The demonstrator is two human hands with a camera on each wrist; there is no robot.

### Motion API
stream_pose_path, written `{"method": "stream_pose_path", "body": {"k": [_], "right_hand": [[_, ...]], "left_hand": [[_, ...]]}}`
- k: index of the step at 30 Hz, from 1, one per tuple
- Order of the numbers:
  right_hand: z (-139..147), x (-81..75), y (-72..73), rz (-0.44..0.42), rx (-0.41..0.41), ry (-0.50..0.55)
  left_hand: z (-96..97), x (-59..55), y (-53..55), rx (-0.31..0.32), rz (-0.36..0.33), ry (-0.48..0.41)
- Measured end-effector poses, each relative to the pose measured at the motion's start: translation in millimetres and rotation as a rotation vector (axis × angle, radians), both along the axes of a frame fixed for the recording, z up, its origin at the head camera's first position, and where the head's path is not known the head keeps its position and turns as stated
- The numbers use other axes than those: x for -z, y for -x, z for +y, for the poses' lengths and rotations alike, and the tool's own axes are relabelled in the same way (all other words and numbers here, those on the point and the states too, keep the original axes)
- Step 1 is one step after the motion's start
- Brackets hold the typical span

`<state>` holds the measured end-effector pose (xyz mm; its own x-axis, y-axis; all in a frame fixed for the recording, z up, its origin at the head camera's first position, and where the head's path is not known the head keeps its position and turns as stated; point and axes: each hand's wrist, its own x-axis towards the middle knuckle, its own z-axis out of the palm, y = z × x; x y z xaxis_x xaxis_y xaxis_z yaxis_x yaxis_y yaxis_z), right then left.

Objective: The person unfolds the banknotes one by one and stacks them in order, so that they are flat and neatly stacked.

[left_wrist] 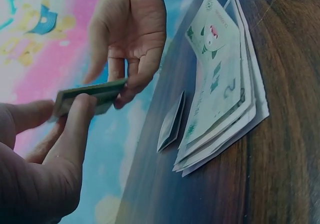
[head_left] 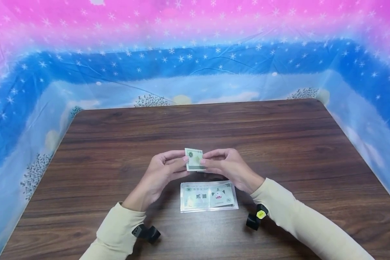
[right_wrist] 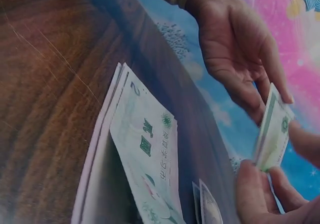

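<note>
A small folded paper note [head_left: 194, 159], pale green with printed marks, is held up over the table between both hands. My left hand [head_left: 164, 166] pinches its left side, thumb on the near face and fingers behind. At its right edge, my right hand [head_left: 232, 166] has its thumb over the face and its fingers behind. In the left wrist view the folded note [left_wrist: 90, 95] shows edge-on, as a thin layered packet. A stack of green-and-white play banknotes [head_left: 209, 196], creased across the middle, lies just below the hands; the top one bears a cartoon face.
Beside the stack, on its far side, another small folded note [left_wrist: 171, 124] rests on the dark wooden table [head_left: 117, 137]. A black wrist camera [head_left: 146, 233] is strapped at the left sleeve, another [head_left: 256, 217] at the right. A pink-and-blue snowflake cloth [head_left: 188, 57] hangs around the table.
</note>
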<state>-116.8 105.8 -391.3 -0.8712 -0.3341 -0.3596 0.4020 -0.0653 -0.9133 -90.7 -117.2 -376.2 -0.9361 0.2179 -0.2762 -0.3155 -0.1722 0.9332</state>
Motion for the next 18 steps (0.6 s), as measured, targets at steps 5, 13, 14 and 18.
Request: {"method": "stream_pose_path", "body": {"k": [5,13,14,18], "right_hand": [[3,0.3,-5.9,0.012,-0.088,0.039],[1,-3.2,-13.9,0.109,-0.141,-0.074],[0,-3.5,-14.4,0.118,-0.141,-0.082],[0,-4.6,-15.8,0.130,-0.142,-0.085]], "left_hand": [[6.0,0.8,-1.4,0.058,0.018,-0.001],[15.1,1.5,-2.0,0.061,0.077,0.092],[15.9,1.2,-2.3,0.059,0.084,0.102],[17.3,0.7,-2.9,0.061,0.091,0.121]]}}
